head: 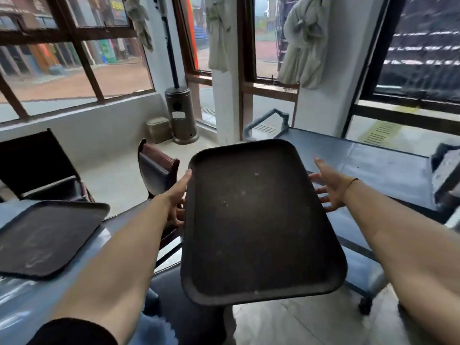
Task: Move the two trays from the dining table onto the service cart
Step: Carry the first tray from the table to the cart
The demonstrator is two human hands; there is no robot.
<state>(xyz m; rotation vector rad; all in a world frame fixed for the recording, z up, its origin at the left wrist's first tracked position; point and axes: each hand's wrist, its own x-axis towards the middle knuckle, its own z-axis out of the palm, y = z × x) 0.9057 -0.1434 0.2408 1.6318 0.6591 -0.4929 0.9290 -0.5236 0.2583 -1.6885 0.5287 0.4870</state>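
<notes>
The left hand (177, 197) is gripping the left long edge of a dark rectangular tray (256, 220), thumb lying along the rim on top and fingers curling underneath. The tray is being held in the air, tilted a little, over the gap between the dining table (82, 265) and the service cart (383, 170) — its far right corner is overlapping the near edge of the cart's blue-grey top, though whether it is touching there cannot be told. A few pale specks are showing on the tray's surface.

The right hand (328, 185) is hovering just beside the tray's right edge with fingers spread wide and palm turned toward it, holding nothing; a thin dark band is sitting on that wrist.

The second tray (47, 237), also dark and marked with faint chalky smears, is lying flat on the dining table at the left, well apart from the first. Behind the table, dark chairs (159, 170) are standing, and farther back a bronze patio heater (180, 113) is standing on the floor in the corner by the windows.
</notes>
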